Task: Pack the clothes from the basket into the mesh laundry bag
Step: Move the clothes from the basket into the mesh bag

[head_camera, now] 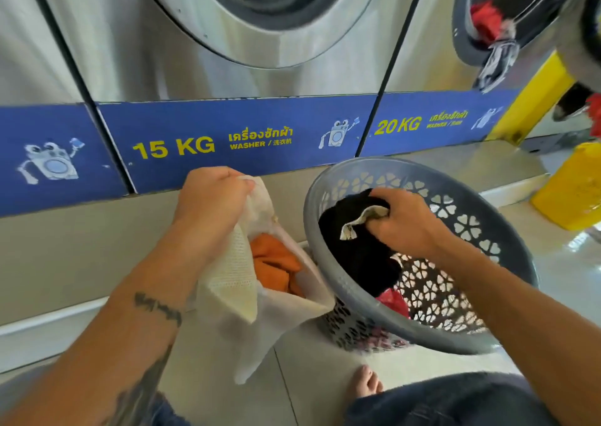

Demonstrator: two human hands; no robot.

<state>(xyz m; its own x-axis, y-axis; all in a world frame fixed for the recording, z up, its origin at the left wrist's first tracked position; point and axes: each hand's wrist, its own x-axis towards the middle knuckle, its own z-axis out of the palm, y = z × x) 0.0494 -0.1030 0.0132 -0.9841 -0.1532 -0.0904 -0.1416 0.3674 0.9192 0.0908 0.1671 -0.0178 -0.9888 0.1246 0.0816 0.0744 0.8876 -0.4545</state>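
Observation:
My left hand (pixel 211 199) grips the top edge of the white mesh laundry bag (pixel 234 282) and holds it up with its mouth open. An orange garment (pixel 274 264) lies inside the bag. To the right stands a grey plastic basket (pixel 461 337), tilted toward me. My right hand (pixel 403 220) reaches into the basket and is closed on a black garment (pixel 354 250) with a pale label showing. A red garment (pixel 392 300) lies lower in the basket under the black one.
Steel washers with a blue band marked 15 KG (pixel 174 149) and 20 KG stand close in front. The right washer's door (pixel 494 18) hangs open with clothes spilling out. A yellow container (pixel 572 188) stands at far right. My bare foot (pixel 366 383) rests on the tiled floor.

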